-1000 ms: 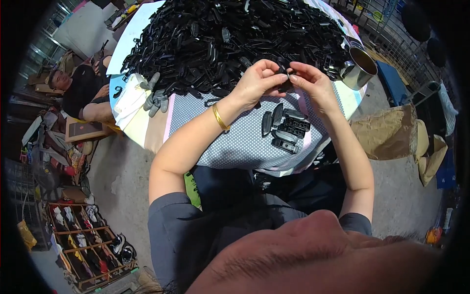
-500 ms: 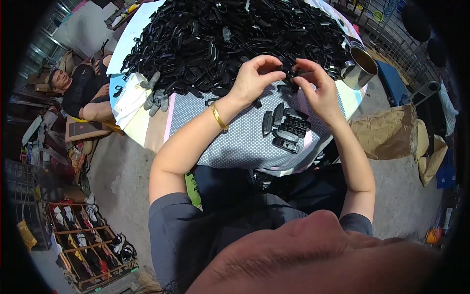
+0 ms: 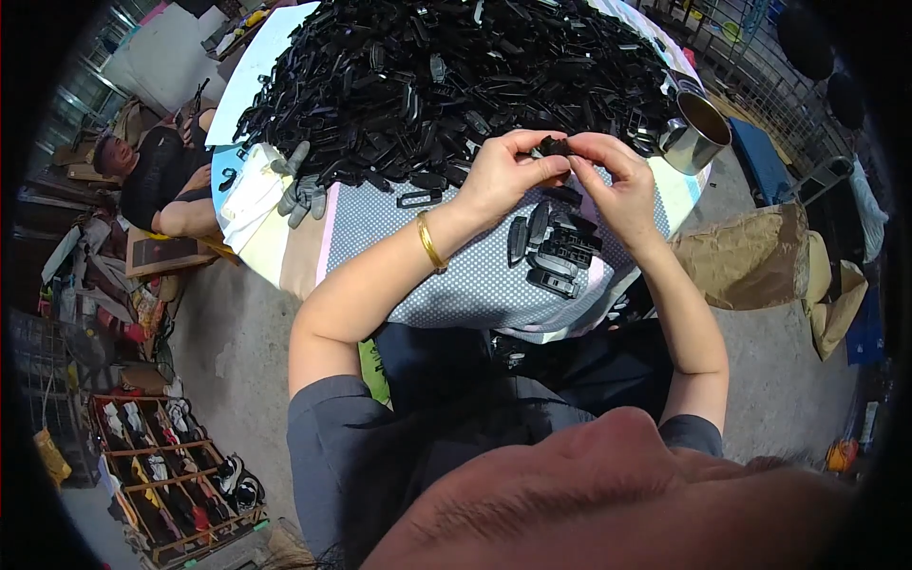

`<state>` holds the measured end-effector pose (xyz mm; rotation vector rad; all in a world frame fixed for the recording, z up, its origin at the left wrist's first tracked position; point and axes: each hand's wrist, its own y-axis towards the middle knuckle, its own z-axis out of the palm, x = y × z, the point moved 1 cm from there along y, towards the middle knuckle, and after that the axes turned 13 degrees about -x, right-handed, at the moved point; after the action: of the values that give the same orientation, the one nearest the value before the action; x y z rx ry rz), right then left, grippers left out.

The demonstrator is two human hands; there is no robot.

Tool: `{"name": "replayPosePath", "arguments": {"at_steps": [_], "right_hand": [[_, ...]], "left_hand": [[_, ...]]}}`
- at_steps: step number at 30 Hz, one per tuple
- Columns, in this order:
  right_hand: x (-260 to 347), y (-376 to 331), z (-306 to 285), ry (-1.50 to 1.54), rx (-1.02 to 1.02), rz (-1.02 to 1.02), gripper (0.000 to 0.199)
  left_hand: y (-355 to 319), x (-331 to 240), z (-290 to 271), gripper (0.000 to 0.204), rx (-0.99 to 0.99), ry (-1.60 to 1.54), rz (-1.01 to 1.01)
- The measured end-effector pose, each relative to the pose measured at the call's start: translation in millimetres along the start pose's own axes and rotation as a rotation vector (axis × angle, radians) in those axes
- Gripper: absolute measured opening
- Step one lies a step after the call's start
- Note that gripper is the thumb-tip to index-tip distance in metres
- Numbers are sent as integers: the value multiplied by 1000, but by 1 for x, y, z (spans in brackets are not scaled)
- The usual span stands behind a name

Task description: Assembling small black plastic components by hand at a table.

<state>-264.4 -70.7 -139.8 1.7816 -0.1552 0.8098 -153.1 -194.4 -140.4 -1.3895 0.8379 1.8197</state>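
Observation:
Between my fingertips is a small black plastic part [image 3: 554, 146]; its exact kind is too small to make out. My left hand [image 3: 505, 173], its wrist in a gold bangle, pinches the part from one side with thumb and forefinger. From the other side the thumb and fingers of my right hand [image 3: 617, 180] close on it. Just below, a small group of black plastic pieces [image 3: 556, 249] lies side by side on the grey dotted cloth [image 3: 446, 285]. Beyond my hands rises a large heap of similar black parts [image 3: 418, 95].
A shiny metal mug [image 3: 698, 133] stands at the table's right edge. Grey-fingered gloves [image 3: 302, 195] and a white cloth [image 3: 255, 195] lie on the left. Another person [image 3: 157, 171] sits off to the left. Brown paper sacks [image 3: 750, 256] rest on the floor at right.
Both hands have come slightly nearer to me and closer together, with the black part now gripped between them. A loose black frame-shaped piece now shows beside my left wrist.

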Motion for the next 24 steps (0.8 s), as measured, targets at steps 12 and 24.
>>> {"name": "replayPosePath", "arguments": {"at_steps": [12, 24], "right_hand": [[15, -1, 0, -118, 25, -86, 27], [16, 5, -3, 78, 326, 433, 32]], "left_hand": [[-2, -3, -1, 34, -103, 94, 88], [0, -17, -1, 29, 99, -101, 112]]}}
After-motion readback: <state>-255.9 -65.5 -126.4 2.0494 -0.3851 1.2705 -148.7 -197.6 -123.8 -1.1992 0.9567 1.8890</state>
